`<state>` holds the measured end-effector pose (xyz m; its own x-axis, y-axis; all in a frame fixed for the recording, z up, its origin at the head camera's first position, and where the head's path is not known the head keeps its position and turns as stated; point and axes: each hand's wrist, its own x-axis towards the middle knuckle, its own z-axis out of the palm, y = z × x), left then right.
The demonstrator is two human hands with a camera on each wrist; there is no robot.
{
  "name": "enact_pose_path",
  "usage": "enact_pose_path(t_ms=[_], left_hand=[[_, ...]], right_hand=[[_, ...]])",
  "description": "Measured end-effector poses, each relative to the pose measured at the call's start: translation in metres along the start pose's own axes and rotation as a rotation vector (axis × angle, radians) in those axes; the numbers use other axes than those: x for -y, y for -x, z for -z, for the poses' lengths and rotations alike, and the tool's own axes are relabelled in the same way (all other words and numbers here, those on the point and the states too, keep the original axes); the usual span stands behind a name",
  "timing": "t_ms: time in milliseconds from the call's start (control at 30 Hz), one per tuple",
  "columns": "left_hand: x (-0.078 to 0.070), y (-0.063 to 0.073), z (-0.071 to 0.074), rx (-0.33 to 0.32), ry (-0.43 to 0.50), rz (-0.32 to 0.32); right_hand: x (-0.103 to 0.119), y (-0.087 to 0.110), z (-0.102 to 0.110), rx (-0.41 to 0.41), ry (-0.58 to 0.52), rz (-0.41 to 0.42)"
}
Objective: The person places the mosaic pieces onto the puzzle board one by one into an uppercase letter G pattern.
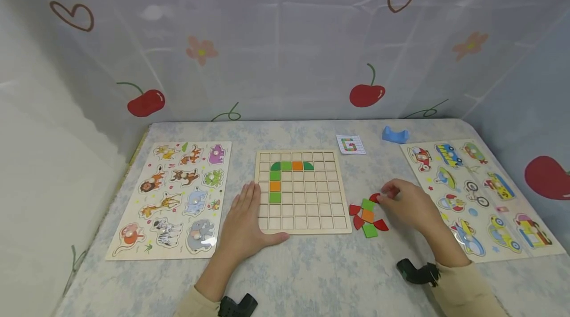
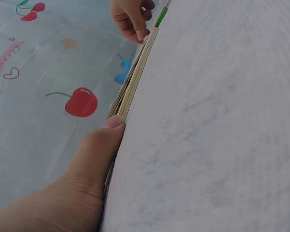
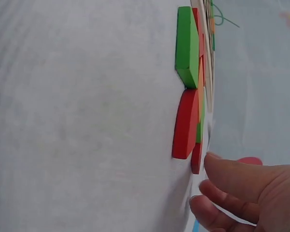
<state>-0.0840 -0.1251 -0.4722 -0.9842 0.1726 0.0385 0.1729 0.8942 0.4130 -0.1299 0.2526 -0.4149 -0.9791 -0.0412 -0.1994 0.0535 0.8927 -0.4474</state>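
Note:
A wooden grid board (image 1: 303, 218) lies mid-table, with green and orange tiles set in an upside-down L in its upper left. Against the board's left edge rests my left hand (image 1: 242, 223), fingers straight, its thumb along the near edge. To the board's right is a loose cluster of red, green and orange pieces, including an orange square (image 1: 367, 216) and a green square (image 1: 370, 230). My right hand (image 1: 409, 205) is at the cluster's far right, thumb beside a red curved piece (image 1: 374, 198). In the right wrist view a gap shows between thumb (image 3: 231, 174) and fingers.
A small pattern card (image 1: 351, 144) lies behind the board, near a blue plastic piece (image 1: 395, 134). An animal puzzle board (image 1: 147, 208) is at the left and a vehicle puzzle board (image 1: 481, 223) at the right. A printed curtain (image 1: 285, 60) hangs behind the table.

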Motion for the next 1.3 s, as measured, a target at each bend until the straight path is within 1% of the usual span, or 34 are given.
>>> enact_pose_path(t_ms=[133,333,467,700,900,1033,1167,1300], left_hand=[[0.0,0.001,0.001,-0.003,-0.001,-0.001],[0.0,0.001,0.001,0.004,-0.002,0.004],[0.0,0.002,0.0,0.006,-0.004,0.003],[0.0,0.002,0.001,0.011,-0.001,0.005],[-0.001,0.002,0.002,0.013,0.005,0.008],[-0.001,0.002,0.001,0.021,0.006,0.017],[0.0,0.001,0.001,0.028,0.002,0.015],[0.0,0.0,0.001,0.031,0.006,0.015]], right_hand=[[-0.002,-0.004,-0.003,0.007,-0.007,-0.01],[-0.006,-0.011,-0.007,-0.003,-0.029,0.067],[-0.007,-0.015,-0.008,-0.003,-0.025,0.101],[-0.005,-0.016,-0.005,0.032,-0.027,0.088],[-0.007,-0.016,-0.004,0.049,-0.06,0.159],[-0.008,-0.017,-0.003,0.075,-0.076,0.175],[-0.005,-0.019,-0.002,0.073,-0.081,0.172],[0.008,-0.023,-0.005,0.084,-0.136,0.188]])
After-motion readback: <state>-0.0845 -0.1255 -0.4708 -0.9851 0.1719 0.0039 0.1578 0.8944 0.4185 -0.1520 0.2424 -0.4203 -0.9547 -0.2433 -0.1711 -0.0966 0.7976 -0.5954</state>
